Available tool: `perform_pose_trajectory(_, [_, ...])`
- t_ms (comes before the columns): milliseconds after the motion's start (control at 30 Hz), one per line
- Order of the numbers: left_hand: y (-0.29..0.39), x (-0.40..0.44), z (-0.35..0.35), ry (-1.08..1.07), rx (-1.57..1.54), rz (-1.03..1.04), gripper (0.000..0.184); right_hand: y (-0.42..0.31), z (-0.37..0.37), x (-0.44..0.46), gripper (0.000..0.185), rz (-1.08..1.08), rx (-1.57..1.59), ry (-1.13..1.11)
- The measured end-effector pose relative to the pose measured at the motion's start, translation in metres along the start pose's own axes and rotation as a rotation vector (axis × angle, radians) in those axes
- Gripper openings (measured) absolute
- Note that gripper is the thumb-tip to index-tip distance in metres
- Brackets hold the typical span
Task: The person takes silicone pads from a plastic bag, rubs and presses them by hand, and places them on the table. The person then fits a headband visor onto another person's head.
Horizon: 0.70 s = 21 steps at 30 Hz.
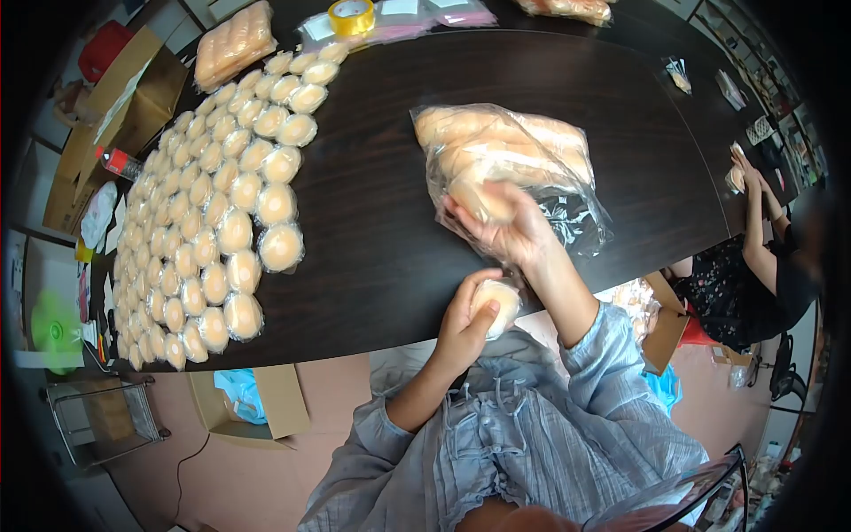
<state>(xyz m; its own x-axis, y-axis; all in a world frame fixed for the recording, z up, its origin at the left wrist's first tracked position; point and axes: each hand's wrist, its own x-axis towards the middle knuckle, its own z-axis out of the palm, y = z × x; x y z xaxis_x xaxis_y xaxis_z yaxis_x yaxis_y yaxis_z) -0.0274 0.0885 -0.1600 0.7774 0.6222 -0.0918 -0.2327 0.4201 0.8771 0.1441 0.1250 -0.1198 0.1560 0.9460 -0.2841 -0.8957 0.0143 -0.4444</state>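
My left hand grips a round beige pad in clear plastic at the table's front edge, thumb across its face. Farther forward, my right hand has its fingers curled around another round beige pad, slightly blurred by motion. That pad is at the near side of a large clear plastic bag; whether it is inside the bag or in front of it I cannot tell. Rows of stacked beige pads fill the bag's far part. To the left, many individually wrapped beige pads lie in overlapping rows.
A full bag of pads and a yellow tape roll are at the back. Cardboard boxes stand at left and on the floor. At the right, another person works at the dark table.
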Motion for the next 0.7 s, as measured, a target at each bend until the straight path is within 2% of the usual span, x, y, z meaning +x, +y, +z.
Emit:
perform_pose_trajectory(100, [0.002, -0.012, -0.006, -0.016, 0.050, -0.032, 0.037, 0.011, -0.023, -0.016, 0.038, -0.114, -0.317, 0.002])
perform_pose_trajectory(133, [0.003, -0.013, -0.006, -0.017, 0.049, -0.038, 0.037, 0.016, -0.024, -0.023, 0.038, -0.114, -0.314, 0.008])
perform_pose_trajectory(267, [0.010, -0.016, -0.001, -0.158, 0.478, 0.335, 0.030, 0.032, -0.011, -0.055, 0.038, -0.338, -0.299, 0.209])
perform_pose_trajectory(467, [0.029, -0.015, 0.003, 0.124, 0.326, 0.208, 0.024, 0.049, 0.000, -0.086, 0.036, -0.277, -0.221, 0.144])
perform_pose_trajectory(600, [0.038, -0.011, -0.022, 0.011, 0.559, 0.191, 0.027, 0.040, -0.015, -0.095, 0.032, -0.330, -0.630, 0.025])
perform_pose_trajectory(633, [0.044, -0.009, -0.025, 0.012, 0.557, 0.189, 0.027, 0.035, -0.015, -0.096, 0.032, -0.328, -0.630, 0.027])
perform_pose_trajectory(700, [0.066, -0.006, -0.025, -0.122, 0.716, 0.157, 0.025, 0.015, -0.011, -0.095, 0.032, -0.172, -0.946, -0.083])
